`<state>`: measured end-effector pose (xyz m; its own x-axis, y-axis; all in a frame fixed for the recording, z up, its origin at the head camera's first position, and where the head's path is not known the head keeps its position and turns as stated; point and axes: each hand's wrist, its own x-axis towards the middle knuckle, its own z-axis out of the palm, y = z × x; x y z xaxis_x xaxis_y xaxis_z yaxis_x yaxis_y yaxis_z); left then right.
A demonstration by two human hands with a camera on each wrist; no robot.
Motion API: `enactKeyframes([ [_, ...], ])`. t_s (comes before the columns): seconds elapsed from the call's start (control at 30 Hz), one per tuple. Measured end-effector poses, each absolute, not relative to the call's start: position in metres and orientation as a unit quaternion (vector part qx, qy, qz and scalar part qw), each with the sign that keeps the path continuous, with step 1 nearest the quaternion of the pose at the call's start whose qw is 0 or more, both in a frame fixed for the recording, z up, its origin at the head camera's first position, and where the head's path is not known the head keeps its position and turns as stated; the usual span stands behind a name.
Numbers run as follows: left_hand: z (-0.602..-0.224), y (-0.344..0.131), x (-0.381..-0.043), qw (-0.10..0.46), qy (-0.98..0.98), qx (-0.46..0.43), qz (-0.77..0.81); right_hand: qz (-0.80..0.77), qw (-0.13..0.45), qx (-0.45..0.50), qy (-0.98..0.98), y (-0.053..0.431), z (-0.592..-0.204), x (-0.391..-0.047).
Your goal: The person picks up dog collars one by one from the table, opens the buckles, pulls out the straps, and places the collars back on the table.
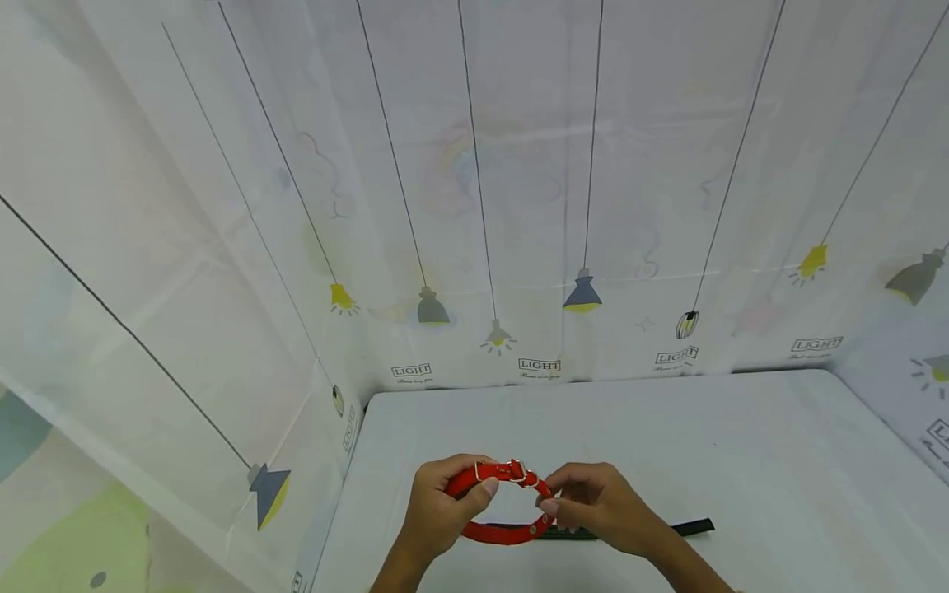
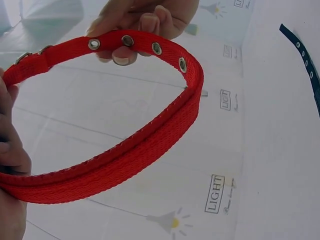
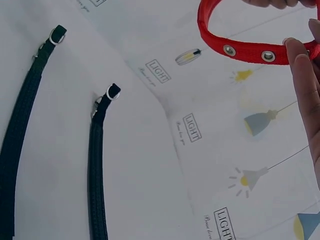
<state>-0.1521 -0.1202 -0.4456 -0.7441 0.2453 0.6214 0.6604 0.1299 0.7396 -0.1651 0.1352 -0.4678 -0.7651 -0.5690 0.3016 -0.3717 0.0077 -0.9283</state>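
Note:
A red collar point(image 1: 498, 535) with metal eyelets and a buckle is held up as a closed loop above the table. My left hand point(image 1: 443, 504) grips its left side, thumb on the band beside the buckle. At the loop's right side, my right hand point(image 1: 602, 506) pinches the band by the eyelets between thumb and fingers. In the left wrist view the red collar point(image 2: 135, 150) shows a stitched, padded strip and several eyelets along the thinner strap. The right wrist view catches only part of the collar point(image 3: 245, 52) and the right hand's fingers point(image 3: 306, 95).
Two dark collars, a left one point(image 3: 22, 112) and a right one point(image 3: 97, 170), lie stretched out on the white table point(image 1: 415, 420), metal rings at their ends. Behind the table hangs a white curtain point(image 1: 519, 206) printed with lamps.

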Motion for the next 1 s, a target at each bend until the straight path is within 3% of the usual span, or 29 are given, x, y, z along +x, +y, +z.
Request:
enactKeyframes([
  [0.6, -0.444, -0.116, -0.153, 0.142, -0.747, -0.292, -0.58, -0.603, 0.03, -0.351, 0.716, 0.14, -0.466, -0.172],
  [1.0, -0.439, -0.125, -0.154, 0.16, -0.737, -0.294, -0.587, -0.585, 0.067, -0.354, 0.727, 0.148, -0.473, -0.169],
])
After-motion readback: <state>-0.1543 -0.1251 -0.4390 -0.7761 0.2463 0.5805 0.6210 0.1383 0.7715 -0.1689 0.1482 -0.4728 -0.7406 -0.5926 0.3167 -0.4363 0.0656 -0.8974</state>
